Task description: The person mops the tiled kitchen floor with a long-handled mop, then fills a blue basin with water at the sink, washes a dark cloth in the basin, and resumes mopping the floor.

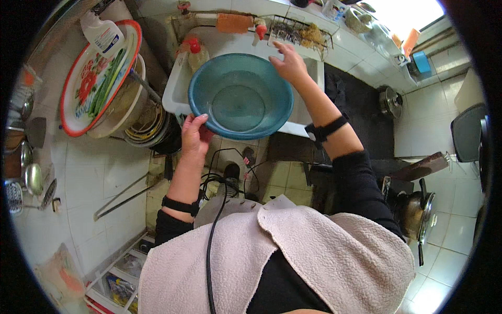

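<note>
A teal plastic basin (239, 102) lies tilted over a white sink (172, 94), its inside facing up, with what looks like a little clear water at the bottom. My left hand (196, 135) grips the basin's near left rim, thumb on top and fingers beneath. At the far right rim, my right hand (288, 62) has its fingers apart and raised above the sink's back part; whether its palm touches the rim I cannot tell. Behind the basin stands a clear bottle with a red top (198, 55). A wire rack (290, 33) holds scouring pads beyond my right hand.
On the left, a red-rimmed enamel tray (135, 29) carries green onions and a white bottle (102, 35), above stacked basins. A black counter (362, 106) with a lidded pot (389, 102) adjoins the sink at right. A black cable (213, 235) hangs before me.
</note>
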Motion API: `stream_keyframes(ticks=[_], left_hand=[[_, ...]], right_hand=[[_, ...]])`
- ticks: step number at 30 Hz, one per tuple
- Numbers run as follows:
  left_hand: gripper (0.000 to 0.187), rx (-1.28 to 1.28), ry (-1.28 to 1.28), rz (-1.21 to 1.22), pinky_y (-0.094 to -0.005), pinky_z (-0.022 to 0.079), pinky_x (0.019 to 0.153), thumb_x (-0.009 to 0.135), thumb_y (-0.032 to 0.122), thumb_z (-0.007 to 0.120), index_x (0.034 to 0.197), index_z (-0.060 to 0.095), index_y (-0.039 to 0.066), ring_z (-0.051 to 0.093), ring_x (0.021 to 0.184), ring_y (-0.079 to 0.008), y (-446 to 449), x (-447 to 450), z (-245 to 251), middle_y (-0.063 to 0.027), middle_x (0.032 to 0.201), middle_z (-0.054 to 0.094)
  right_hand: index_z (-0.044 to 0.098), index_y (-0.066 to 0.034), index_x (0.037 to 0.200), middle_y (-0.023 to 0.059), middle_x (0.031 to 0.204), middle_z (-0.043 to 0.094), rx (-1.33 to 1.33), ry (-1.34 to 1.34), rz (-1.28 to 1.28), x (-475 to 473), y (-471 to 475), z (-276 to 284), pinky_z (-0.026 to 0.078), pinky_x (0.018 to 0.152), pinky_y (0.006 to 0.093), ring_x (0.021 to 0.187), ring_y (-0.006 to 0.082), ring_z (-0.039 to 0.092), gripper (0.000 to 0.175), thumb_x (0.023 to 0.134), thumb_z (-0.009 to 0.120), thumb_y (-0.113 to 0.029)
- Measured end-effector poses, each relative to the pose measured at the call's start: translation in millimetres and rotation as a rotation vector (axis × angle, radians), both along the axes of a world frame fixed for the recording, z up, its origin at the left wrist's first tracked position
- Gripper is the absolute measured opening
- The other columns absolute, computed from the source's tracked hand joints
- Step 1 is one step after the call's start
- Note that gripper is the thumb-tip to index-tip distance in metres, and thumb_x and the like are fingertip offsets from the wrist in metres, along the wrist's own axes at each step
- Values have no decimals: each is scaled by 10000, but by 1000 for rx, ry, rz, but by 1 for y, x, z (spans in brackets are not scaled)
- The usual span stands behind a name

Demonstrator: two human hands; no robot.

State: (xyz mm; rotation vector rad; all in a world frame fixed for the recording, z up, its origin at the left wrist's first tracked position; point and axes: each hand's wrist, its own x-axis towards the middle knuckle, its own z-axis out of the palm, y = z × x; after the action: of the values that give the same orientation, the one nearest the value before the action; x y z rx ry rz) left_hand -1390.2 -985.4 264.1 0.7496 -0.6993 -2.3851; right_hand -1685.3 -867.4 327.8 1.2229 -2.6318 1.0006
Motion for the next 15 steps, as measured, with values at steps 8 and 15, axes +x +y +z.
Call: stream_keyframes(ticks=[8,15], left_hand=[[343,-53,-117,88,-392,493,859,748,90,596,1084,556,35,598,945,-226,66,136,8,-82,1031,616],[365,-101,-354,54,-383,480,879,757,63,588,1113,522,20,587,971,-239,121,255,-1,-93,1049,601]], right_hand=[[439,23,1303,185,1071,606,-62,-783,-14,133,137,-31,497,757,356,852,225,604,664,835,637,-405],[442,-12,1272,119,1088,588,3,-1109,139,277,182,-132,471,876,363,986,207,568,521,813,646,-155]])
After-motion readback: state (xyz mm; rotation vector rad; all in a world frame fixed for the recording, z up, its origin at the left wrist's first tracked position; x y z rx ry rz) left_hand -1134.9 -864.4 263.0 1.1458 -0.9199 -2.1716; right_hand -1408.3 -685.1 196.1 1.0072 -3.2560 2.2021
